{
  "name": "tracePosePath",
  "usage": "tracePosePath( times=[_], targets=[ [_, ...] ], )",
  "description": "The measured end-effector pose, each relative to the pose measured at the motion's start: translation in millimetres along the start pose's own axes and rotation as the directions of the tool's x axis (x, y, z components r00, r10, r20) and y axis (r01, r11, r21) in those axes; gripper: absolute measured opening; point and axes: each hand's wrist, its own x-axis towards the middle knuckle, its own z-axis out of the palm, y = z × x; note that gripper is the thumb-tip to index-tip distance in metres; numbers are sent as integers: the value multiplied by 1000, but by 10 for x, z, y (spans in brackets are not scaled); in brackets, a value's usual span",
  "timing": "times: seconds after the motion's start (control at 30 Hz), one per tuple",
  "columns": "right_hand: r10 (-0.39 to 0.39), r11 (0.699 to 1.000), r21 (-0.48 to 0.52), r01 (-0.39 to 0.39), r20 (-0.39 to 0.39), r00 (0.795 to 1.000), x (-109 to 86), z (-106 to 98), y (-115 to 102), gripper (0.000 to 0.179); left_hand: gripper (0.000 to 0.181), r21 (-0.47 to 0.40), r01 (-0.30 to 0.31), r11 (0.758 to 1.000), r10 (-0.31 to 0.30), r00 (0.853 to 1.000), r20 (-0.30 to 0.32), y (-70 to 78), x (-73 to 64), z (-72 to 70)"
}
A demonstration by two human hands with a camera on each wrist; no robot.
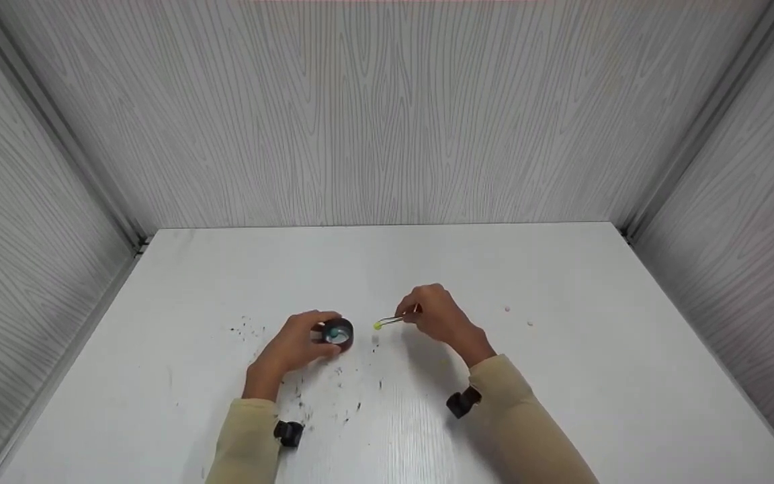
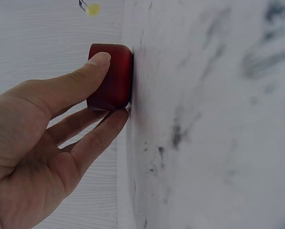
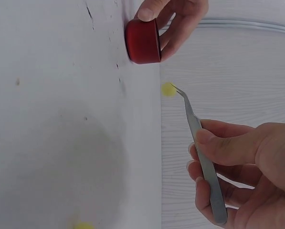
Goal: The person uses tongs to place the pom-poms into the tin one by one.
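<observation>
Looking down from the head, we see three wood-grained panels (image 1: 387, 114) around a white desk (image 1: 562, 269), over which two sleeved forearms (image 1: 528, 417) reach. The left grip (image 1: 296, 344) pinches the red cup (image 3: 141, 43) between thumb and fingers; the right grip (image 1: 434, 312) pinches the tweezers (image 3: 208, 169), whose bent tips hold a yellow ball (image 3: 168, 89). The cup stands on the desk, mouth up as far as we can judge, with teal contents (image 1: 335, 332); the ball hangs above the desk between the grips, near the cup but apart from it.

To do this step well, in our judgement, the left grip should brace the cup against the desk and keep its fingers clear of the mouth. The right grip should press evenly and only lightly, since a round item may slip from narrow tips when squeezed off-centre.

By count, we find two grips, one cup, one pair of tweezers and one held ball. Whether the teal contents are one piece or several, we cannot tell; one blurred yellow patch (image 3: 83, 226) at the right wrist view's lower edge is likewise unclear. Two pinkish bits (image 1: 507, 309) lie right of the right grip, and dark specks (image 1: 359, 406), too many to number, dot the desk around the left.
</observation>
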Motion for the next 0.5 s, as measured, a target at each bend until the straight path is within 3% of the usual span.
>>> tracePosePath(
  times=[0.5],
  targets=[
    [-35, 999, -1, 35, 18, 999, 102, 136, -166, 18, 53, 28, -17, 999, 17, 1000, -3, 2, 7, -2]
  ],
)
